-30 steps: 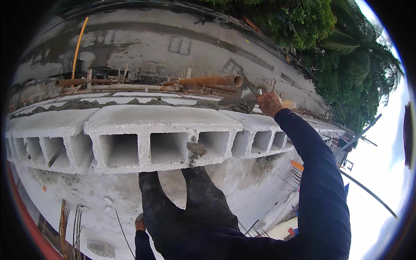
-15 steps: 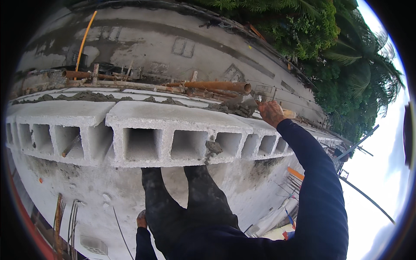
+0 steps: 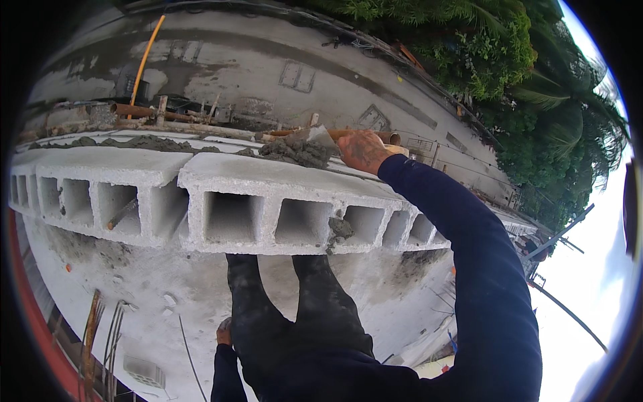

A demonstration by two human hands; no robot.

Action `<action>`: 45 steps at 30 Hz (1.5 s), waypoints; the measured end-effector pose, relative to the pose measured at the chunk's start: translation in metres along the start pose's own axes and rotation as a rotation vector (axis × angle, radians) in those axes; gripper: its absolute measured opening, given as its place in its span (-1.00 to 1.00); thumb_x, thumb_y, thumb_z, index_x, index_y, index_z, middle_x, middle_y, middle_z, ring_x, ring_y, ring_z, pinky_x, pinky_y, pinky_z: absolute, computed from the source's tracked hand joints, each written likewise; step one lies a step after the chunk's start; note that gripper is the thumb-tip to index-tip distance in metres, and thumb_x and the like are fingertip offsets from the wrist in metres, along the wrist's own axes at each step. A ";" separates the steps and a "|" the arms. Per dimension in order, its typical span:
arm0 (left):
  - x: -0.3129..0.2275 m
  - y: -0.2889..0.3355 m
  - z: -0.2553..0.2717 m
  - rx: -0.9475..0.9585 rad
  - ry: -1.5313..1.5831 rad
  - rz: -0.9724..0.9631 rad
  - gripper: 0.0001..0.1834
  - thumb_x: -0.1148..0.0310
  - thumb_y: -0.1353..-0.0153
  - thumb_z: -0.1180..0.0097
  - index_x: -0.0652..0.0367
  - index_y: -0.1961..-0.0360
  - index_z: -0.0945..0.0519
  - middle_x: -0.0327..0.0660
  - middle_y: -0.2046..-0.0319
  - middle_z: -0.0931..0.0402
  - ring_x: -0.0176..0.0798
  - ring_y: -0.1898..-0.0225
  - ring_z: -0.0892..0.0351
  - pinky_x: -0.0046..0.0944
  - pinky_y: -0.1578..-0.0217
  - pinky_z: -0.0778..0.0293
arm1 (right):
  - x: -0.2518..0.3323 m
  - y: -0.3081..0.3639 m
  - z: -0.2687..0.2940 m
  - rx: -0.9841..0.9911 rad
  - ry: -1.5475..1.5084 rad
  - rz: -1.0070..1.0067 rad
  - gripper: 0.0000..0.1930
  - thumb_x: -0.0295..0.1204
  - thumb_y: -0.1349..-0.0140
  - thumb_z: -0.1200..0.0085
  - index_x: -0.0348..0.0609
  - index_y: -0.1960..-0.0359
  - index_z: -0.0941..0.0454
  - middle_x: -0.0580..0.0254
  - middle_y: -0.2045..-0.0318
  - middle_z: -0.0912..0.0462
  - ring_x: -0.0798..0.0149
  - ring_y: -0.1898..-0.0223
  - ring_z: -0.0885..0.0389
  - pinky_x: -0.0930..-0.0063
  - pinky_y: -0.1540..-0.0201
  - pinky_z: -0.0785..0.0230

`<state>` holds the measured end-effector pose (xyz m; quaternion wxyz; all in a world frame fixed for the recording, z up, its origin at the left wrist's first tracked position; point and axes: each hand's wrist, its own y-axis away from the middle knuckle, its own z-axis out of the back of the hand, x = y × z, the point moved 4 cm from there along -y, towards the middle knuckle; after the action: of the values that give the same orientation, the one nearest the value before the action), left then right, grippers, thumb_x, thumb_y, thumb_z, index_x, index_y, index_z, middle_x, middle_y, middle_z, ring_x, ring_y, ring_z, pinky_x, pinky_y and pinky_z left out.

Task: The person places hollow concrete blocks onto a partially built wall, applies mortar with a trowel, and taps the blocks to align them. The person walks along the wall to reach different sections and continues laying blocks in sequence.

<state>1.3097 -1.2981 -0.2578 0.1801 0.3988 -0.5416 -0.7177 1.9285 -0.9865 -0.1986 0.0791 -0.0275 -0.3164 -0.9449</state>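
My right hand [image 3: 364, 151] is wrapped round the handle of a trowel [image 3: 321, 138], the handle itself mostly hidden by the fingers. The blade lies over a heap of wet grey mortar [image 3: 299, 151] along the far side of the block wall. Below it runs a row of hollow concrete blocks [image 3: 281, 179], their square cavities toward me. A smear of mortar [image 3: 341, 229] clings to the web between two cavities. My left hand [image 3: 225, 331] hangs low beside my left leg, partly seen, its fingers not clear.
Beyond the wall run rusty pipes [image 3: 184, 115] and an orange pole [image 3: 146, 60], with paved ground [image 3: 254, 60] farther down. Trees [image 3: 495, 60] stand at the upper right. Steel bars [image 3: 90, 335] rise at lower left near a loose block [image 3: 144, 370].
My right hand has moved left with the trowel along the far side of the blocks, and mortar is now heaped at the blade. The view has shifted slightly.
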 end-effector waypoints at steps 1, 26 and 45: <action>0.005 0.005 0.003 -0.024 0.017 0.059 -0.66 0.30 -0.25 0.11 0.22 -0.01 -0.42 -0.16 0.24 -0.55 -0.29 0.35 -0.55 -0.33 0.39 -0.48 | 0.005 -0.009 0.003 -0.031 -0.020 0.026 -0.77 -0.40 -0.14 0.21 -0.18 0.52 -0.50 0.04 0.50 -0.57 0.10 0.40 -0.58 0.19 0.33 -0.37; -0.097 -0.020 0.125 -0.051 0.259 0.188 -0.58 0.21 -0.24 0.10 0.11 -0.09 -0.33 -0.14 0.19 -0.54 -0.28 0.45 -0.56 -0.35 0.46 -0.46 | 0.165 0.221 0.119 -0.520 -0.152 -0.415 -0.75 -0.38 0.04 -0.17 -0.22 0.37 -0.40 0.11 0.52 -0.49 0.11 0.46 -0.53 0.31 0.44 -0.34; -0.120 0.010 0.141 -0.195 -0.232 -0.087 -0.66 0.31 -0.17 0.10 0.25 0.07 -0.50 -0.09 0.27 -0.55 -0.28 0.47 -0.54 -0.32 0.39 -0.43 | 0.234 0.290 0.064 -0.425 -0.562 -0.597 -0.75 -0.43 -0.02 -0.11 -0.24 0.25 -0.45 0.12 0.39 -0.49 0.03 0.36 -0.51 0.27 0.39 -0.33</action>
<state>1.2740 -1.1295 -0.1902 0.1233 0.3169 -0.4687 -0.8153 1.7461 -1.2067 0.0483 -0.2927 -0.2059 -0.1187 -0.9262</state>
